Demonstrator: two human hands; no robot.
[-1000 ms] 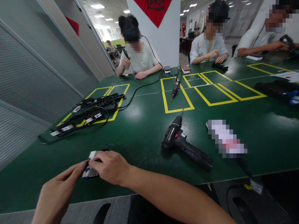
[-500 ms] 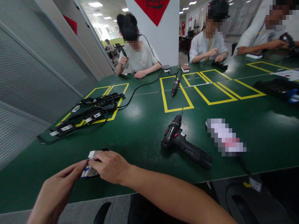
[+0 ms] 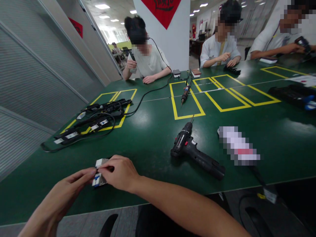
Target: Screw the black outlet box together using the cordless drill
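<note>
A small white circuit breaker (image 3: 99,179) with blue parts sits low over the green table, near its front edge. From the left, my left hand (image 3: 72,186) pinches at it, thumb and fingers pressed together at its side. My right hand (image 3: 120,173) is closed from the other side and covers much of its right half. Both sets of fingertips meet at a dark spot across the middle of the breaker. Whether they pinch a smaller part there is hidden.
A black cordless drill (image 3: 195,151) lies right of my hands. Beyond it is a blurred-out pale object (image 3: 238,144) with a cable. Power strips and cords (image 3: 96,120) are heaped at left. An electric screwdriver (image 3: 185,94) lies inside yellow tape. Several people sit across the table.
My left hand and the circuit breaker have shifted slightly right. The fingertips of both hands now meet closer together, and more of the breaker's blue part shows.
</note>
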